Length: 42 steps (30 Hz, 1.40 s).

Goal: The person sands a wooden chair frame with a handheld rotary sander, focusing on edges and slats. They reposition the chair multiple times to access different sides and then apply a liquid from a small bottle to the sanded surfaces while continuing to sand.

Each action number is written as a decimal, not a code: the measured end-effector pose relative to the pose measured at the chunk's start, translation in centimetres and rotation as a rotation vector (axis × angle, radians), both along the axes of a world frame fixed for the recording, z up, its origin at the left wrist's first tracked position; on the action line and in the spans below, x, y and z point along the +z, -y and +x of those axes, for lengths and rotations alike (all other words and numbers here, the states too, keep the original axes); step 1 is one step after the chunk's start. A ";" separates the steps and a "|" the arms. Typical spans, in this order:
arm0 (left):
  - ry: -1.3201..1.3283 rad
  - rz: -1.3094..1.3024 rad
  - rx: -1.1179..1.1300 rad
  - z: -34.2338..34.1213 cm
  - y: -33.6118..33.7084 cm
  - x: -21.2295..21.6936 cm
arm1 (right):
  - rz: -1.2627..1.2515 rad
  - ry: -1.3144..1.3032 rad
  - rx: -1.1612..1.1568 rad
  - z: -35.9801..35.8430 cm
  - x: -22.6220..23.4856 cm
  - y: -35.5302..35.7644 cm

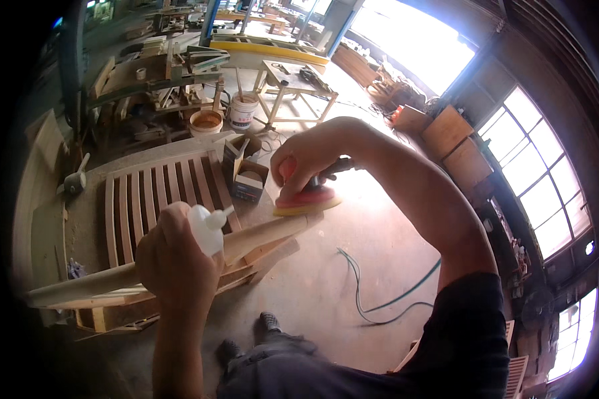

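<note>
My left hand (178, 256) is closed around a white squeeze bottle (207, 231) with a narrow nozzle, which tilts up to the right. The bottle is just above a long rounded wooden rail (266, 238). My right hand (306, 151) grips a red sander (316, 193) from above, its yellow pad at the rail's right end. The rail runs along the near edge of a wooden piece with a slatted panel (154, 189). Whether my left hand also touches the rail is hidden.
An open cardboard box (248, 179) stands beyond the slats, near the sander. A mallet (75, 181) lies at the left. Farther off are two buckets (242, 110) and a small work table (296, 83). A green hose (357, 286) curls across the floor at right.
</note>
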State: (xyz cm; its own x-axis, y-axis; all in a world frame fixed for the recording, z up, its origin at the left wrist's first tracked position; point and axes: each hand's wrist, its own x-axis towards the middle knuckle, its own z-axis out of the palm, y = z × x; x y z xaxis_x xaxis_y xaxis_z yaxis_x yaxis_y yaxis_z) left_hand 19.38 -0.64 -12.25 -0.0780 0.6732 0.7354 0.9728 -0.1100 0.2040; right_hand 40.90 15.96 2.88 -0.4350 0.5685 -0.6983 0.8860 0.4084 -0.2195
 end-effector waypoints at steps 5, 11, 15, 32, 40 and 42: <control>0.011 0.053 -0.010 0.8 -0.5 0.6 | -0.254 -0.015 0.016 0.8 -5.6 -4.3; 0.000 0.051 0.021 0.7 -0.5 0.0 | 0.032 -0.093 -0.049 1.3 -0.9 0.6; -0.002 0.094 0.018 0.7 -0.6 0.9 | 0.506 -0.329 0.037 4.6 0.1 6.1; 0.008 0.156 -0.194 -0.2 -0.3 0.5 | 1.853 -1.068 -0.494 1.9 -28.5 16.3; 0.032 0.157 -0.212 -0.3 -0.8 0.3 | 1.838 -1.035 -0.539 3.3 -27.1 16.0; 0.056 0.142 -0.227 0.3 -1.1 0.2 | 1.808 -0.896 -0.458 4.9 -21.7 17.3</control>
